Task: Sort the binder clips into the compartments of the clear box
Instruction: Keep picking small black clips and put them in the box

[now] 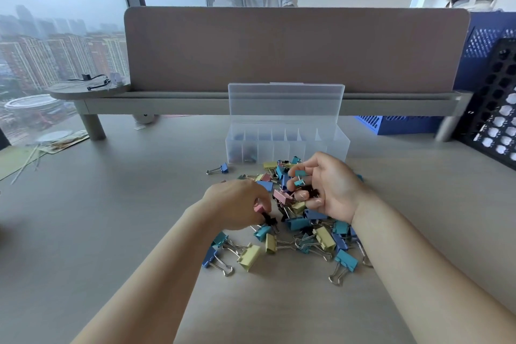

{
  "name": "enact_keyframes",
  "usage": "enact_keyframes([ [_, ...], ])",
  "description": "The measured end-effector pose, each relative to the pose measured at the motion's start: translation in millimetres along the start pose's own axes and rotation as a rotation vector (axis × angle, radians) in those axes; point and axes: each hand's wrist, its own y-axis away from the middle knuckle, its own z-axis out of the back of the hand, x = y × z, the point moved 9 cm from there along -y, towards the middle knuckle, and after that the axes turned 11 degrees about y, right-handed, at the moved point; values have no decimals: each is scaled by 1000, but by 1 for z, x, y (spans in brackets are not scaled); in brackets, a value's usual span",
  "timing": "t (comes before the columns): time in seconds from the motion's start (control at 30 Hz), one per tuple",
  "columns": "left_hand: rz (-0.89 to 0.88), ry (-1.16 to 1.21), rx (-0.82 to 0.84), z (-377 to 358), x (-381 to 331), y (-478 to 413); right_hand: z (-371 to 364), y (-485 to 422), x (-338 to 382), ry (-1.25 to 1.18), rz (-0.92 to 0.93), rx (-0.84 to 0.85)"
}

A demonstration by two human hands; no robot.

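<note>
Sorting is barely begun: the clear box [287, 145], toward the desk's far edge, holds few clips (leftmost compartments only). The binder clips [290, 229] lie heaped mid-desk. The left hand [237, 204] pinches a pink clip [259, 208]; the right hand [326, 184] cups several small ones.

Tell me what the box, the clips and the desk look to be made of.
Box: clear frosted plastic; the dividers show through its walls.
Clips: likely painted metal bodies in pastel and black, with shiny bare wire handles.
Desk: matte pale wood-look surface, probably laminate.

Soft window daylight (edges warped, blurred)
</note>
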Motion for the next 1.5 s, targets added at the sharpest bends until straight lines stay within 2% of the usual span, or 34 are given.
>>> enact_keyframes([
  [0.07, 2, -25, -5, 0, -1, 0, 1, -1, 1, 62, 22, -4],
  [0.1, 2, -34, -8, 0, -2, 0, 1, 1, 3, 188, 52, -20],
  [0.23, 0, -33, -18, -1, -3, -1, -10, 7, 18, 1006, 173, -112],
  [0.3, -5, -30, -21, -2, -3, -1, -14, 6, 17, 1233, 156, -136],
  [0.4, -11, -24, -35, 0, -5, -1, -14, 6, 10, 1448, 64, -159],
  [0.53, -27, 31, -81, 9, -3, 0, -17, 11, 12, 1542, 62, -142],
  [0.73, -28, 149, -22, 20, 15, 5, -28, 13, 19, 1464, 181, -147],
  [0.93, 74, 27, -35, 20, 18, 6, -33, 4, 9, 1589, 165, -259],
  [1.13, 102, -64, -103, 15, 13, 3, -35, 6, 10, 1507, 165, -250],
  [1.23, 81, -59, -143, 18, 10, 2, -27, 5, 13, 1310, 167, -218],
  [1.3, 78, -9, -126, 17, 11, 1, -16, 5, 18, 1031, 156, -213],
  [1.4, 79, 271, -111, 13, 10, -3, 4, 0, 10, 315, 67, -153],
  [1.47, 134, 656, -105, 11, 11, -1, 10, -3, 2, -85, 17, -103],
  [1.5, 180, 909, -76, 6, 11, 0, 12, -3, -1, -175, 3, -95],
])
